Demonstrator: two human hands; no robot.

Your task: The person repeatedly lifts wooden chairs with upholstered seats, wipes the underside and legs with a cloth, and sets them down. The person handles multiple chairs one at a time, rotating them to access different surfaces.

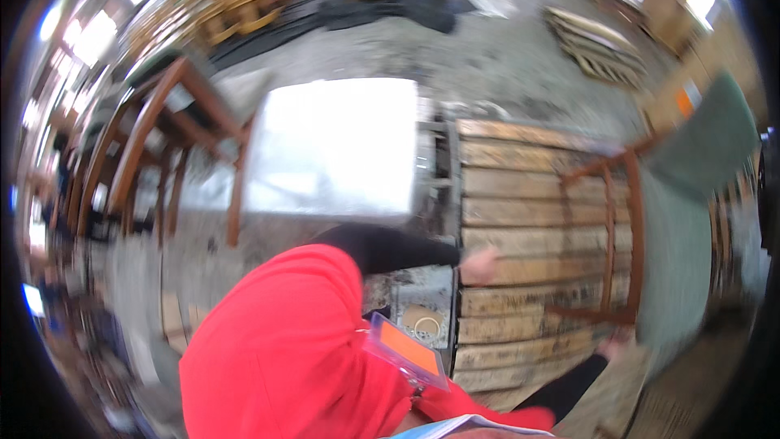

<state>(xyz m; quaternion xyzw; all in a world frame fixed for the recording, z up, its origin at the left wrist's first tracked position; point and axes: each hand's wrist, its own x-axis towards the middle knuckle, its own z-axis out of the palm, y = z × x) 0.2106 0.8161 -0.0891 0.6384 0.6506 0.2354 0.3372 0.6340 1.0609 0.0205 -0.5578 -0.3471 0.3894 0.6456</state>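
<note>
The whole picture is smeared by motion. My left hand (pixel 481 265) reaches out on a black sleeve over a slatted wooden pallet (pixel 520 219), and nothing shows in it. My right hand (pixel 611 348) is low on the right, just below the brown frame of a wooden chair (pixel 611 236) with a green seat (pixel 678 260). Blur hides whether it touches the frame. An orange badge (pixel 404 349) hangs on my red vest (pixel 284 349).
A pale, shiny table top (pixel 333 146) stands beyond my left arm, with brown wooden chairs (pixel 154 146) to its left. A tape roll (pixel 426 326) lies on a grey surface by the pallet. More pallets (pixel 597 49) and yellow frames (pixel 244 0) lie on the concrete floor behind.
</note>
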